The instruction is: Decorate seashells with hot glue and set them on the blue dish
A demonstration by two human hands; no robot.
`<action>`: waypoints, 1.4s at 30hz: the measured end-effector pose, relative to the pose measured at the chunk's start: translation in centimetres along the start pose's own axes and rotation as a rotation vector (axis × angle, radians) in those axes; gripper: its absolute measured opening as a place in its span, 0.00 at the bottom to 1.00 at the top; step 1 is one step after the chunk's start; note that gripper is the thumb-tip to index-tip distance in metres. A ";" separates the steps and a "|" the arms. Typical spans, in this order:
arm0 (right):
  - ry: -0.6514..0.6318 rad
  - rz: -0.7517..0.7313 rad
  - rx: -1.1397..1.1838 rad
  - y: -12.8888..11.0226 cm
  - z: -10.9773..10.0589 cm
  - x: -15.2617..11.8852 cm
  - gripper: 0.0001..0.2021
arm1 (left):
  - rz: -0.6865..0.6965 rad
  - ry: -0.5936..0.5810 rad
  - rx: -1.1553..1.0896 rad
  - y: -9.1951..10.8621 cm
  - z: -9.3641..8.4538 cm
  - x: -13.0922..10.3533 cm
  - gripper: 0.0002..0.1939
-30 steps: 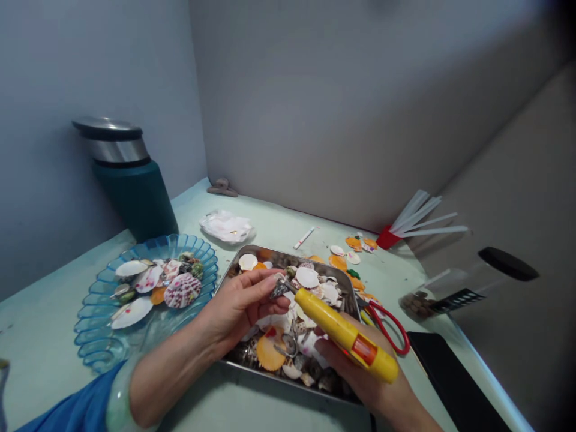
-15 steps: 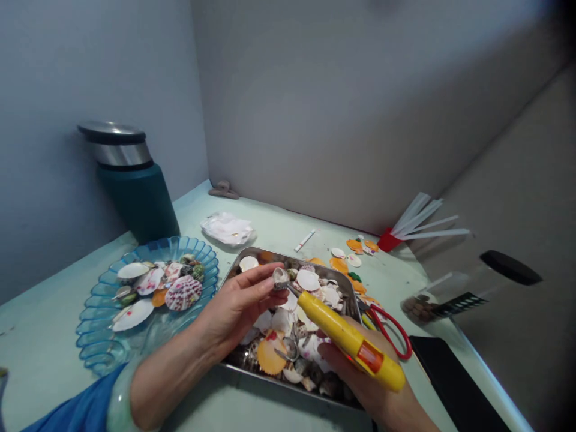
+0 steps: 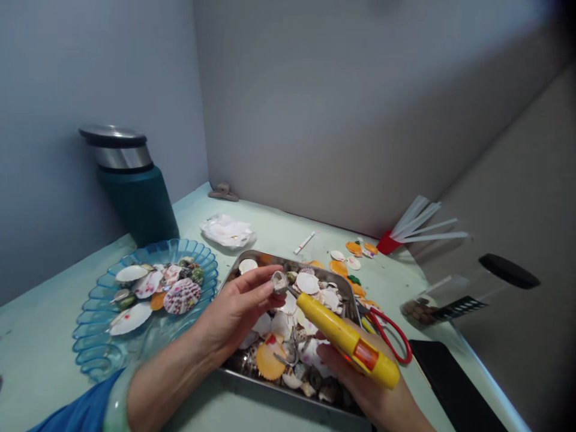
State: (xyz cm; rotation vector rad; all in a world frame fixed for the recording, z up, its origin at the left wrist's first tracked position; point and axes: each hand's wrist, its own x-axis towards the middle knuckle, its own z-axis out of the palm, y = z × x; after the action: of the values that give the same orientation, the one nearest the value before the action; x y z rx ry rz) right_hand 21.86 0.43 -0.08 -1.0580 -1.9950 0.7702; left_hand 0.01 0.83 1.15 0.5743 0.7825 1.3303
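My left hand (image 3: 234, 309) pinches a small greyish shell (image 3: 279, 281) between thumb and fingertips, its opening facing up towards me. My right hand (image 3: 364, 372) is wrapped round a yellow hot glue gun (image 3: 335, 327). The gun's metal nozzle points up and left, close to the lower right side of the shell; whether it touches cannot be made out. Below both hands stands a metal tray (image 3: 288, 391) full of white, orange and spotted shells. A scalloped blue plate (image 3: 92, 312) with more shells sits by my left forearm.
Red-handled scissors (image 3: 396, 339) and a black phone (image 3: 459, 381) lie at right. Farther back are a clear jar (image 3: 443, 303), a red cup (image 3: 387, 243) of glue sticks and loose orange shells (image 3: 338, 267). A green bottle (image 3: 139, 201) and white packet (image 3: 228, 231) stand behind.
The shell has turned slightly in my left fingers, showing more of its opening. The glue gun has shifted a little left and its nozzle sits lower against the shell.
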 end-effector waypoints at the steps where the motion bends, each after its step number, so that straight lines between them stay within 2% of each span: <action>1: -0.002 0.000 -0.001 0.0 0.0 0.0 0.06 | -0.002 0.001 -0.007 0.0 0.0 0.0 0.13; 12: -0.098 -0.012 -0.025 0.0 -0.3 0.3 0.07 | -0.015 -0.024 0.003 0.0 0.0 0.0 0.12; 20: -0.107 -0.028 -0.021 0.5 -0.3 0.1 0.06 | -0.022 -0.036 -0.016 0.1 0.0 -0.2 0.12; 24: -0.134 -0.040 -0.024 0.7 -0.3 0.2 0.07 | -0.070 -0.037 0.010 0.0 -0.1 -0.1 0.13; 42: -0.147 0.012 -0.016 0.3 -0.5 0.3 0.07 | -0.057 0.011 0.046 -0.1 -0.3 0.1 0.14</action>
State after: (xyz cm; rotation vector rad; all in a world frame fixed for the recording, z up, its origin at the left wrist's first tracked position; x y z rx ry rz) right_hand 22.28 0.88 0.03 -1.0502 -2.1227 0.8614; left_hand -0.15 0.88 0.93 0.5779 0.8344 1.2663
